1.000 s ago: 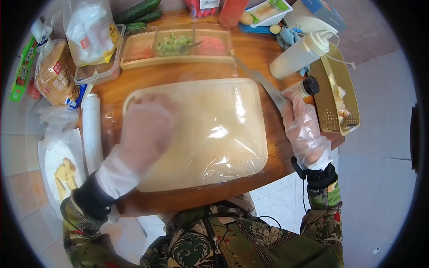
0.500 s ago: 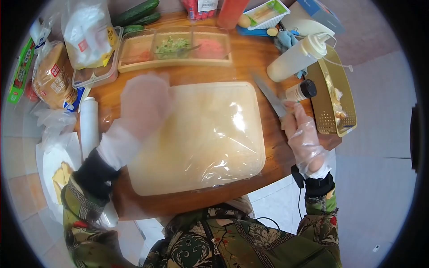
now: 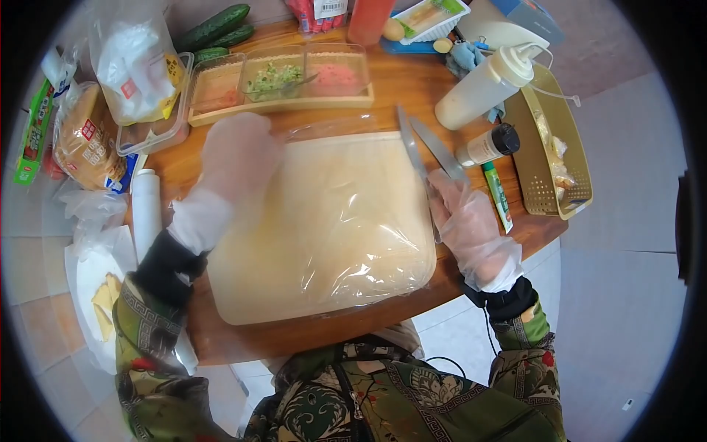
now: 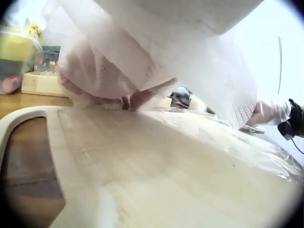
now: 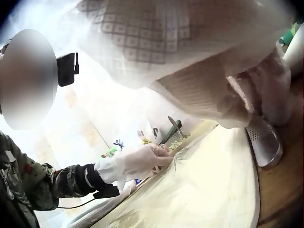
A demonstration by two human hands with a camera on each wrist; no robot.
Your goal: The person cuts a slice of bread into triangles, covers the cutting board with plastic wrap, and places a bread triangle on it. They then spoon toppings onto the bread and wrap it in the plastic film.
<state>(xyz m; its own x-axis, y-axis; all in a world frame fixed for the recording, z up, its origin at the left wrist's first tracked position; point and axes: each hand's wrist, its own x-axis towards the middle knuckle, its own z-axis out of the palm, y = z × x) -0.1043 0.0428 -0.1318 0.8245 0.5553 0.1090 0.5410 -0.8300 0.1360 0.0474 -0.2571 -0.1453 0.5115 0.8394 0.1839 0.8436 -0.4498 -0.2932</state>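
Note:
A pale wooden cutting board lies in front of the person, with clear plastic wrap spread over much of it. At its far left corner the gloved left hand pinches the wrap's edge, low over the board; its fingertips are hidden in the head view. At the right edge the gloved right hand grips a knife lying along the board's side. That knife's metal handle shows below the fingers in the right wrist view. A second knife lies just right of it, partly behind the fingers.
Behind the board stands a sectioned wooden tray of chopped food. A squeeze bottle, a black-capped shaker, a green tube and a gold basket stand or lie right. A white roll and bread bag are left.
The left hand has moved away from the person toward the board's far left corner. The right hand has shifted left with the knife to the board's edge, uncovering the green tube.

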